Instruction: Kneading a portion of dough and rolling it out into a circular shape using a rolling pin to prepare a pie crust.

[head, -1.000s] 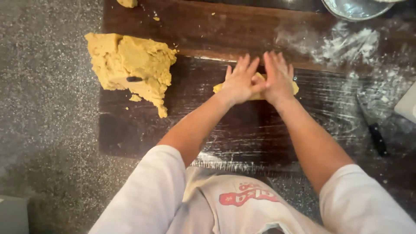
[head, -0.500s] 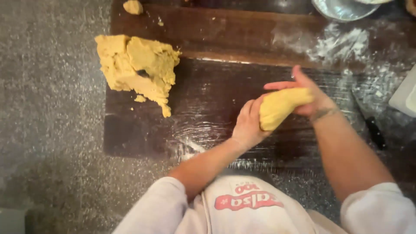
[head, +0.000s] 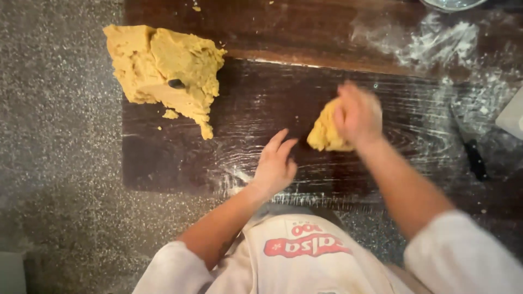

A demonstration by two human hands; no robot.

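Dough piece (head: pixel 325 133) now lowered, right hand (head: pixel 358 115) (blurred) seemingly gripping.

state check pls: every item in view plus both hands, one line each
small dough piece: lumpy, on the board, under the right hand
right hand: on the small dough piece, motion-blurred
left hand: open, fingers spread, on the board, off the dough
big dough mass: torn, ragged, on the board's left end, untouched
wooden board: dark, flour-streaked
knife: lying flat, right of the board
flour: scattered, top right
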